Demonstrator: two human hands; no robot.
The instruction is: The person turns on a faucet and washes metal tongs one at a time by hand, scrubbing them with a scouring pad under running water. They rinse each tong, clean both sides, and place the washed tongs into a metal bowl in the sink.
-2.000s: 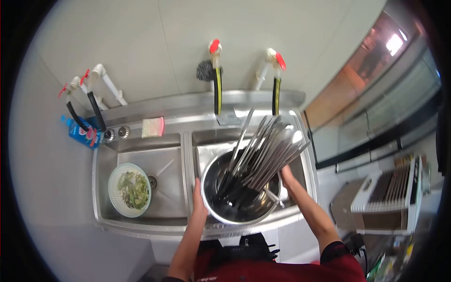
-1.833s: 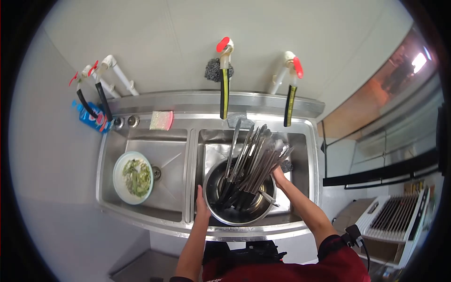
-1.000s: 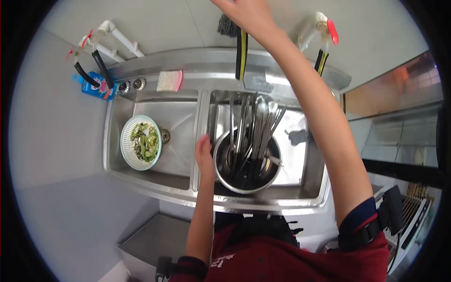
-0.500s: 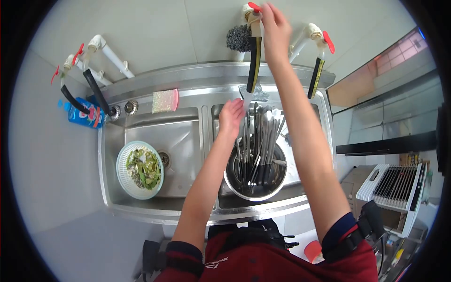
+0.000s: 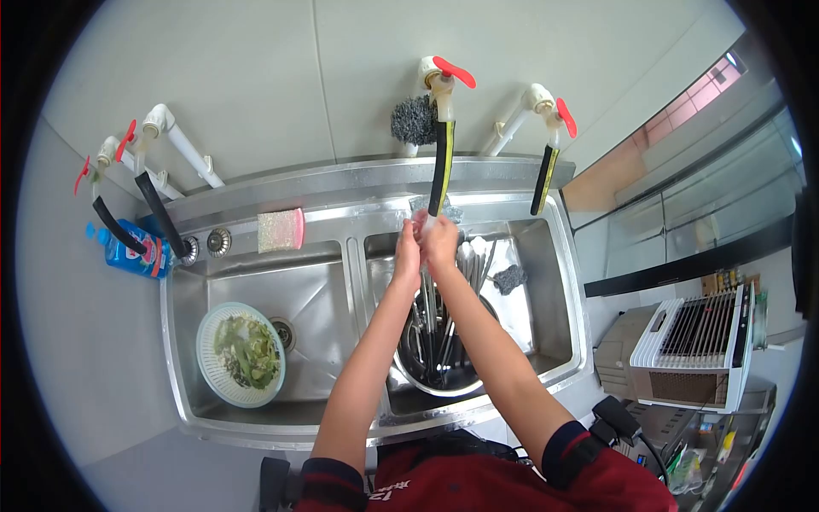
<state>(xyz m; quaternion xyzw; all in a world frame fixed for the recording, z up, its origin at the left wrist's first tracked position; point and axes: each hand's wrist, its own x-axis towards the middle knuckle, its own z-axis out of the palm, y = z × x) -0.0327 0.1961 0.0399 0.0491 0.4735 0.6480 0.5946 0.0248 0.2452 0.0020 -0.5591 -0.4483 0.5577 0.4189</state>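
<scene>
Under the end of the middle black hose (image 5: 442,166), which hangs from the tap with the red handle (image 5: 454,72), my two hands are together. My left hand (image 5: 409,253) and my right hand (image 5: 439,241) touch at the fingers, in what looks like running water. Their fingers are blurred and partly hidden, and whether anything lies between them cannot be made out. Below them, in the right basin, a metal bowl (image 5: 439,391) holds several long-handled metal utensils (image 5: 431,328). My right forearm covers part of the bowl.
In the left basin is a pale basket (image 5: 207,363) of green leaves. A pink-edged sponge (image 5: 281,230) and a blue bottle (image 5: 136,249) sit on the sink's back ledge. A dark scourer (image 5: 510,279) lies in the right basin; another (image 5: 415,120) hangs beside the middle tap.
My right hand has come down from the middle tap's red handle to meet my left hand under the hose. The handle has turned, and the camera view has shifted.
</scene>
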